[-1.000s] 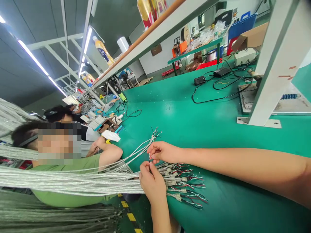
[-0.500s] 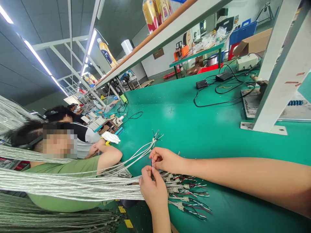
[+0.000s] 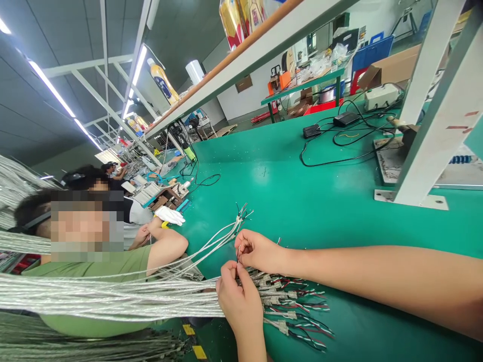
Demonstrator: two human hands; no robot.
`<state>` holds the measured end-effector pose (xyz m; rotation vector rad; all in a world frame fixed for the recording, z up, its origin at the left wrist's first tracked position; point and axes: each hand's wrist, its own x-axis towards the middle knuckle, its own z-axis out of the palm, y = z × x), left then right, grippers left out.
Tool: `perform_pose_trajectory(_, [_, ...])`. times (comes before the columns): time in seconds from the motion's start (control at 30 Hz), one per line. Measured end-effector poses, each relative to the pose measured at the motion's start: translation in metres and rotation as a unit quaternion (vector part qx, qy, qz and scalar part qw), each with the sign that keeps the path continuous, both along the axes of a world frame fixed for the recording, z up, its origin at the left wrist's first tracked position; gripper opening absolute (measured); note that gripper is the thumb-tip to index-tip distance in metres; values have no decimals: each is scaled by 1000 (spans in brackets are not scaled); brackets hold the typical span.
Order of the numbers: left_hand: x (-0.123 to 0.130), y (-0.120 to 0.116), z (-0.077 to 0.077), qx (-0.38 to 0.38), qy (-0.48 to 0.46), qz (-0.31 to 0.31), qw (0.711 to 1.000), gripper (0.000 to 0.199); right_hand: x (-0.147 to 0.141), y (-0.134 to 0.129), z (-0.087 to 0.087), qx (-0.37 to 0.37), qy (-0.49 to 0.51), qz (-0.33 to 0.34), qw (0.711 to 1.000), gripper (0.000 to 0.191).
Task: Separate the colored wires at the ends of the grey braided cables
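Thin wire ends (image 3: 238, 255), dark and pale with a hint of red, stand between my two hands. My left hand (image 3: 241, 299) comes up from the bottom and pinches their lower part between thumb and fingers. From the right reaches my right hand (image 3: 258, 250), its closed fingertips on the upper part of the same wires. Under and beside the hands lies a thick bundle of silvery cables (image 3: 132, 299). Its stripped ends (image 3: 302, 301) fan out in black, white and red on the green table (image 3: 320, 201). A few separate cables (image 3: 239, 219) point away beyond my right hand.
A person in a green shirt (image 3: 132, 261) sits close on the left, an elbow near the cables. White gloves (image 3: 170, 215) lie past that elbow. Black cords with adapters (image 3: 345, 119) rest at the back right, near a white metal post (image 3: 433, 110). A shelf (image 3: 226, 75) crosses above.
Both hands keep their pinch on the wires with hardly any movement. The view has shifted slightly, and the head of the person in green appears turned a little differently.
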<state>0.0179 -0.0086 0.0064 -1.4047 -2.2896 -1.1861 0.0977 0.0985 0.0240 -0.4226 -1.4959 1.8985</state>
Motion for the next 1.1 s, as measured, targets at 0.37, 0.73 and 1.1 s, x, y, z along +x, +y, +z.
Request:
perform_pose_trajectory(0.37, [8, 1, 1, 36, -160, 12, 986, 26, 11, 30, 20, -62, -30, -189, 979, 10])
perform_pose_trajectory(0.73, [-4, 5, -13, 55, -204, 90, 973, 39, -9, 3, 1, -41, 36, 75, 996, 26])
perform_pose_trajectory(1.1, [7, 10, -23, 132, -130, 55, 981, 24, -5, 4, -5, -10, 37, 94, 995, 10])
